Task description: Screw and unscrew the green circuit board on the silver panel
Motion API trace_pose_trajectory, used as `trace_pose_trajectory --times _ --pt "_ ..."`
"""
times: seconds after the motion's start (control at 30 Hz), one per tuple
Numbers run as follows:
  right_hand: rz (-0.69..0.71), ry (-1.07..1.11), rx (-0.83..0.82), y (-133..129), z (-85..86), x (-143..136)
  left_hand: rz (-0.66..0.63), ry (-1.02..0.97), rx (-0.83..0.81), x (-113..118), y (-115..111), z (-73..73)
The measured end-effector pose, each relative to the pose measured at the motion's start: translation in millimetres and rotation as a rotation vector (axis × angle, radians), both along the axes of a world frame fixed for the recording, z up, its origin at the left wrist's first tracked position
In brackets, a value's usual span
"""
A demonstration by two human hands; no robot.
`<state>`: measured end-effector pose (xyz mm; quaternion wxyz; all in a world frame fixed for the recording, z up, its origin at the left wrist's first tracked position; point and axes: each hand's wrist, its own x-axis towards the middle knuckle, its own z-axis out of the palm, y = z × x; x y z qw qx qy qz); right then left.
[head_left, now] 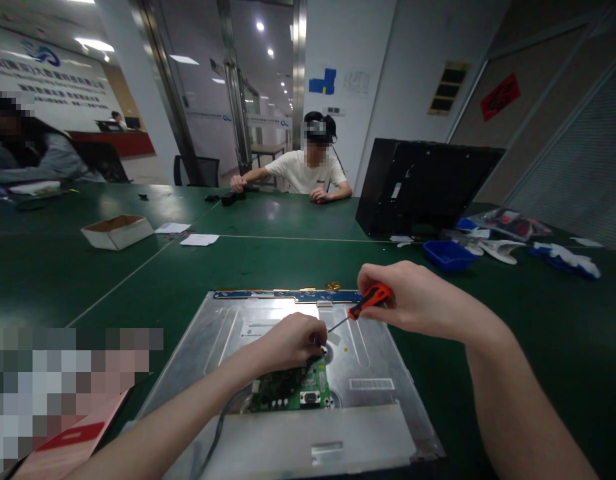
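A silver metal display panel (373, 360) lies in front of me, with a green circuit board (293, 390) on it and a blue strip board (268, 295) along its far edge. My right hand (405, 297) is closed round a red and black screwdriver (371, 300). The shaft points down and left, its tip near the fingers of my left hand (298, 337). Those fingers are bent together over the far edge of the green board; what they hold, if anything, is hidden. A dark cable (218, 433) runs from the board's left side.
Beyond the panel are an open cardboard box (118, 233), white papers (199, 240), a blue tray (448, 255), a large black monitor (423, 187) and gloves (565, 259). One person (313, 167) sits across the green table (268, 260), another at far left.
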<state>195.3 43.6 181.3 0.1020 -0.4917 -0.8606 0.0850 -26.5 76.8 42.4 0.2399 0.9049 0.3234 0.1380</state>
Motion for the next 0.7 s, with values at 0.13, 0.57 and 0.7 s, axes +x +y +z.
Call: trace_pose_trajectory --times 0.13,0.57,0.7 --pt "0.007 -0.036 -0.02 1.2 -0.5 -2.9 0.004 0.003 -0.047 -0.5 2.6 -0.9" --pt "0.024 -0.056 -0.022 5.6 -7.2 -8.0 -0.032 0.031 -0.001 2.0 0.8 -7.5" --pt "0.018 -0.058 -0.03 4.3 -6.4 -6.4 -0.092 -0.006 -0.042 -1.2 1.0 -5.5"
